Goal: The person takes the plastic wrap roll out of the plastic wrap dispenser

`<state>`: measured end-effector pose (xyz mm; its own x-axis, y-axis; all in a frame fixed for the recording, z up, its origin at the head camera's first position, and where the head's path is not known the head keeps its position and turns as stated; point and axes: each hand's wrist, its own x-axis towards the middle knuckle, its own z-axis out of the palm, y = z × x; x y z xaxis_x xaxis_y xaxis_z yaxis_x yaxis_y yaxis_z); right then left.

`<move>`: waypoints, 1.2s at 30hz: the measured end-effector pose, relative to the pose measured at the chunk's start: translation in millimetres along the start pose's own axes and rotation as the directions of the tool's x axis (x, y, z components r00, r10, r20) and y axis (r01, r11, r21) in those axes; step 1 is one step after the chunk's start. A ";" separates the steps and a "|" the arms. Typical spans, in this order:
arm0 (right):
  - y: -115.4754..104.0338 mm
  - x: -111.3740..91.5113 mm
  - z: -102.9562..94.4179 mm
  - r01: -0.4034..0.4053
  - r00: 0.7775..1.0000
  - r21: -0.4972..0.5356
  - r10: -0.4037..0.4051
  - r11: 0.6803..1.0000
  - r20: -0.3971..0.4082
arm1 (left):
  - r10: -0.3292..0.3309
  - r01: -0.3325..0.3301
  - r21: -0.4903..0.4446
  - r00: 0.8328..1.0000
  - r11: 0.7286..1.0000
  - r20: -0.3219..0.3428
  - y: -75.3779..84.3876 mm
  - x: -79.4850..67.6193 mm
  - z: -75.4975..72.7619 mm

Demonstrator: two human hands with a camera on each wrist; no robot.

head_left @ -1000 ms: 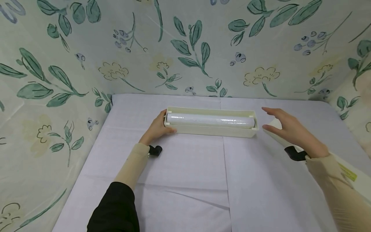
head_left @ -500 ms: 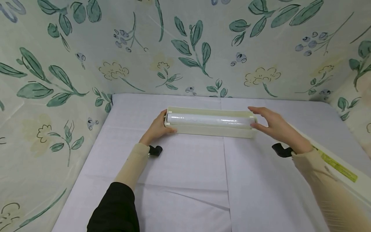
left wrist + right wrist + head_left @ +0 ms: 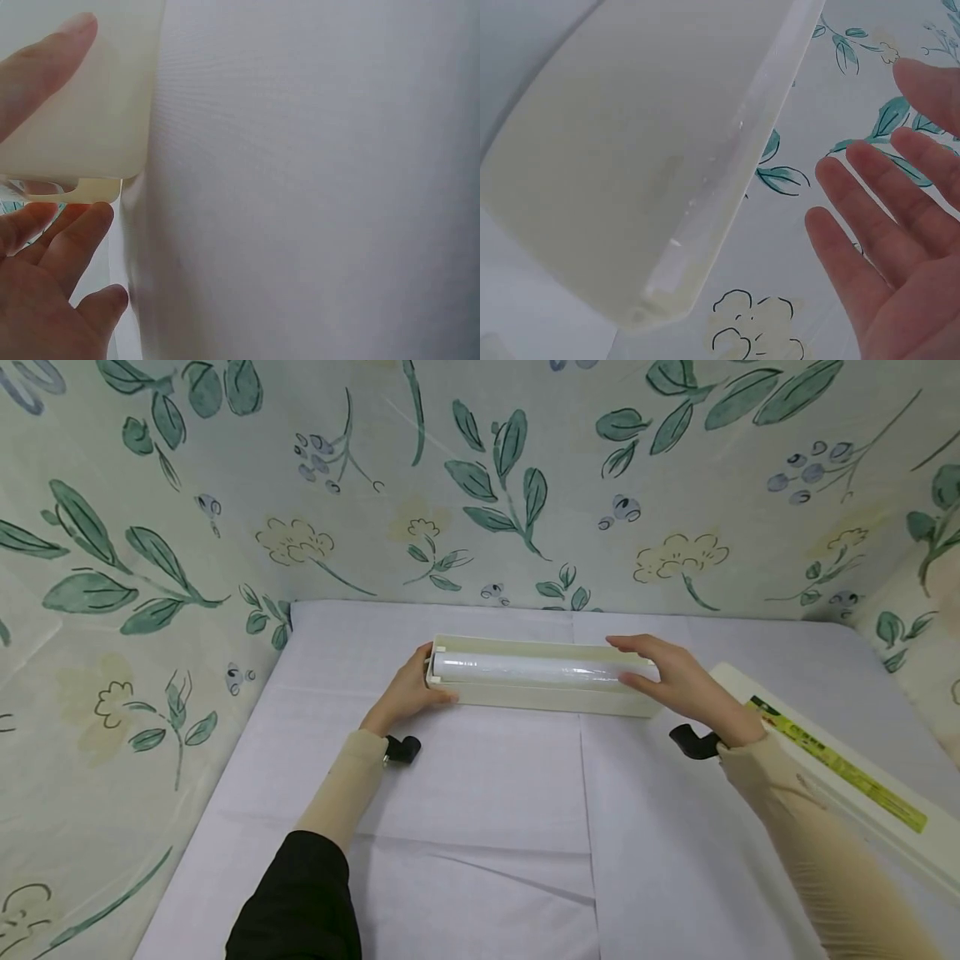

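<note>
A long cream cling film dispenser (image 3: pixel 540 698) lies lengthwise on the white cloth with its top uncovered. Inside it rests a shiny film roll (image 3: pixel 517 668). My left hand (image 3: pixel 407 691) grips the dispenser's left end, thumb on the front wall, fingers behind. In the left wrist view the thumb (image 3: pixel 56 60) lies flat on the cream wall (image 3: pixel 82 124). Over the dispenser's right end reaches my right hand (image 3: pixel 686 687), fingers extended and thumb apart, hiding that end of the roll. The right wrist view has this hand (image 3: pixel 907 262) spread beside the pale box wall (image 3: pixel 630 172).
A long cream lid (image 3: pixel 847 777) with a yellow-green label (image 3: pixel 840 760) lies slantwise at the right, partly behind the right sleeve. A floral-patterned sheet (image 3: pixel 420 485) rises behind and beside the white-covered table (image 3: pixel 480 793).
My right hand has moved left, from beside the dispenser to over its right end. More of the labelled lid now shows behind the arm. My left hand has stayed put.
</note>
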<state>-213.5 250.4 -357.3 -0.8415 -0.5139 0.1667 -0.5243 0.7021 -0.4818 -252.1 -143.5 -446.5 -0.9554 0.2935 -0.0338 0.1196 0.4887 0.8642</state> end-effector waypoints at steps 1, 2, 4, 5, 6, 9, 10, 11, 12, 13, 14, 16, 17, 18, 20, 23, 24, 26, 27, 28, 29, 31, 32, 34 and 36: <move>0.0 1.7 1.9 0.005 1.000 0.005 -0.005 1.000 -0.004 | 0.000 0.000 0.003 1.000 1.000 0.000 0.0 0.0 0.0; -0.2 3.2 3.6 0.006 1.000 0.011 -0.006 1.000 -0.007 | -0.001 0.001 0.004 1.000 1.000 0.000 0.0 0.2 0.0; -0.7 5.8 7.1 0.013 1.000 0.018 -0.013 1.000 -0.008 | -0.002 0.002 0.003 1.000 1.000 0.001 0.1 0.2 -0.1; -0.9 7.2 8.8 0.016 1.000 0.021 -0.016 1.000 -0.011 | -0.003 0.003 0.001 1.000 1.000 0.001 0.1 0.3 -0.1; -0.9 8.3 10.5 0.024 1.000 0.025 -0.023 0.999 -0.015 | -0.003 0.003 0.000 1.000 1.000 0.001 0.1 0.3 -0.1; -1.3 10.8 14.4 0.047 0.999 0.036 -0.046 0.998 -0.022 | -0.001 0.001 -0.008 1.000 1.000 0.006 0.6 0.0 -0.2; -1.2 11.6 15.6 0.052 0.998 0.040 -0.052 0.998 -0.023 | -0.003 0.003 -0.011 1.000 1.000 0.006 0.9 -0.2 -0.2; -1.2 12.1 16.5 0.058 0.998 0.046 -0.057 0.997 -0.025 | -0.003 0.003 -0.014 1.000 1.000 0.008 1.2 -0.3 -0.2; -1.4 12.7 17.5 0.062 0.998 0.050 -0.061 0.997 -0.024 | -0.001 0.001 -0.016 1.000 1.000 0.009 1.6 -0.6 -0.3; -1.5 13.2 18.3 0.067 0.998 0.057 -0.066 0.996 -0.025 | 0.000 0.000 -0.018 1.000 1.000 0.010 1.9 -0.9 -0.4; -1.3 13.7 19.3 0.070 0.997 0.064 -0.068 0.995 -0.024 | 0.001 -0.001 -0.019 1.000 1.000 0.010 2.4 -1.2 -0.5; -1.4 14.7 21.0 0.074 0.997 0.075 -0.073 0.994 -0.021 | 0.002 -0.002 -0.020 1.000 1.000 0.011 3.2 -1.7 -0.7; -1.5 15.3 21.9 0.077 0.997 0.081 -0.075 0.994 -0.021 | 0.003 -0.003 -0.020 1.000 1.000 0.010 3.4 -1.7 -0.9; -1.6 15.9 22.8 0.078 0.997 0.086 -0.077 0.993 -0.021 | 0.005 -0.005 -0.017 1.000 1.000 0.010 3.6 -1.7 -1.0; -2.0 17.3 24.6 0.081 0.997 0.095 -0.079 0.992 -0.023 | 0.006 -0.006 -0.015 1.000 1.000 0.011 3.5 -1.5 -1.3; -3.1 19.9 27.4 0.085 0.996 0.094 -0.083 0.992 -0.024 | 0.000 0.000 -0.009 1.000 1.000 0.008 2.4 -0.5 -1.2; -3.7 20.8 28.2 0.084 0.996 0.094 -0.082 0.992 -0.023 | -0.001 0.001 -0.008 1.000 1.000 0.008 1.9 -0.3 -1.2; -4.9 22.6 29.8 0.082 0.997 0.096 -0.081 0.992 -0.018 | -0.007 0.007 -0.007 1.000 1.000 0.006 1.3 0.3 -1.0; -5.4 23.7 30.7 0.080 0.997 0.097 -0.079 0.992 -0.014 | -0.010 0.010 -0.006 1.000 1.000 0.005 1.1 0.6 -0.9; -6.0 24.8 31.6 0.076 0.997 0.101 -0.075 0.992 -0.010 | -0.010 0.010 -0.007 1.000 1.000 0.006 0.8 0.7 -0.9; -6.3 26.0 32.5 0.070 0.998 0.103 -0.069 0.992 -0.007 | -0.012 0.012 -0.007 1.000 1.000 0.006 0.6 0.7 -0.8; -7.0 28.3 34.3 0.063 0.998 0.115 -0.063 0.991 -0.005 | -0.015 0.015 -0.006 1.000 1.000 0.004 0.5 0.9 -0.9; -7.4 29.6 35.4 0.059 0.998 0.118 -0.059 0.991 -0.003 | -0.014 0.014 -0.006 1.000 1.000 0.004 0.3 0.8 -1.0; -8.2 31.8 37.2 0.063 0.998 0.127 -0.063 0.990 -0.005 | -0.013 0.013 -0.005 1.000 1.000 0.005 0.2 0.6 -1.2; -8.6 34.3 39.2 0.076 0.997 0.136 -0.076 0.988 -0.007 | -0.012 0.012 -0.003 1.000 1.000 0.004 0.8 0.2 -1.4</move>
<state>-232.8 207.4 -381.2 -0.8002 -0.5623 0.2087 -0.5642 0.5875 -0.5801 -252.5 -144.3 -445.1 -0.9556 0.2910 -0.0468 0.1069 0.4901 0.8651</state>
